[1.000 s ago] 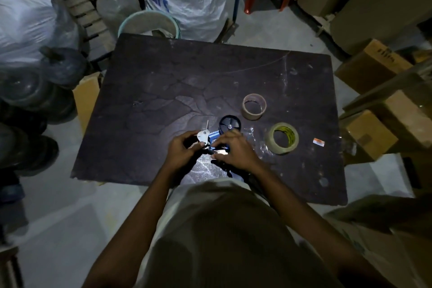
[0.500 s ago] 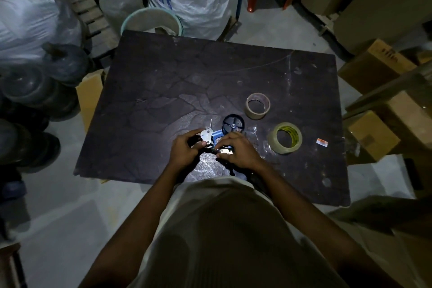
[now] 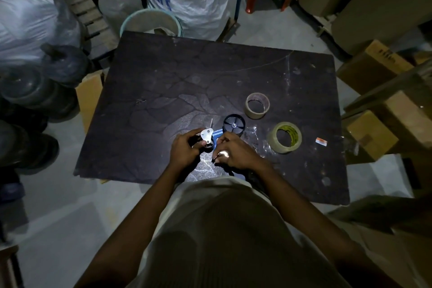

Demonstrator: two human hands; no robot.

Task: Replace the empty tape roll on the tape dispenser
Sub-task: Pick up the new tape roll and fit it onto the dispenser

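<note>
Dark desk [image 3: 187,72], dimly lit. Tape dispenser [image 3: 216,134], blue body with a metal plate and a black spoked wheel, lies at the near middle of the desk. Left hand [image 3: 184,151] is closed around its roller end; right hand [image 3: 236,153] is curled onto its near part, fingers pinched. Empty brown cardboard core [image 3: 257,105] stands just beyond the wheel. Fresh tape roll [image 3: 284,138] lies flat right of the dispenser, apart from it.
</note>
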